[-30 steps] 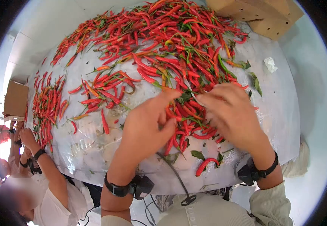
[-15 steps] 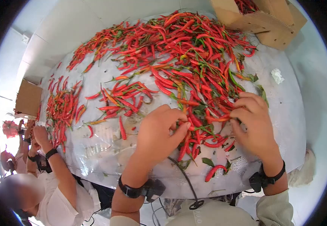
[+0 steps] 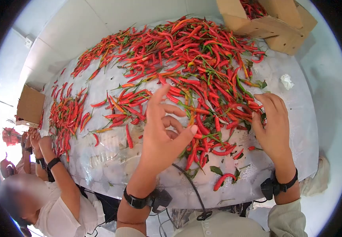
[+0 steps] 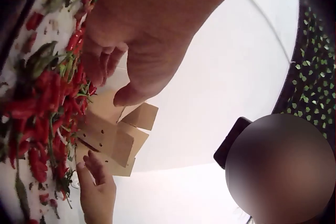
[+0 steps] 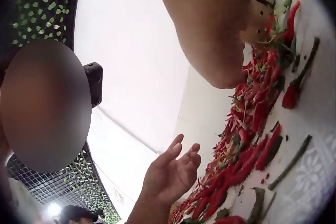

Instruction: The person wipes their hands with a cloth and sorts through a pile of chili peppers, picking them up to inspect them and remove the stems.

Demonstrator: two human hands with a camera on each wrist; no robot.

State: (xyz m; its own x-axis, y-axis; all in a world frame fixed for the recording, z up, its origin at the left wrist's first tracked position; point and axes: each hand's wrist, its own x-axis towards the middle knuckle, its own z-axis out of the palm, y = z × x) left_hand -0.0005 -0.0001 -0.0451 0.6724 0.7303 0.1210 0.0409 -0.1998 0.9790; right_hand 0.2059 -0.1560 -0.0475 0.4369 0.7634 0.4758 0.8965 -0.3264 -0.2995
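Observation:
My left hand hovers over the near left side of a heap of red chilies. Its index finger points up, the thumb stretches right, the other fingers bend loosely, and nothing is held. The thumb tip overlaps a few chilies with green stems in the head view. To the right of the heap, my right hand has relaxed fingers and holds nothing, fingertips by the heap's right edge. A small chili lies just below its thumb. Both wrist views show the left hand and right hand without a chili.
A smaller group of chilies and another pile lie to the left. One curved chili is near the front edge. A cardboard box stands back right, near crumpled white paper. Another person works at the left.
Earlier both hands worked close together in the chilies, with fingers pinched. Now they are apart, fingers loosened. The left index finger has lifted, and the right hand has drawn back slightly from the heap.

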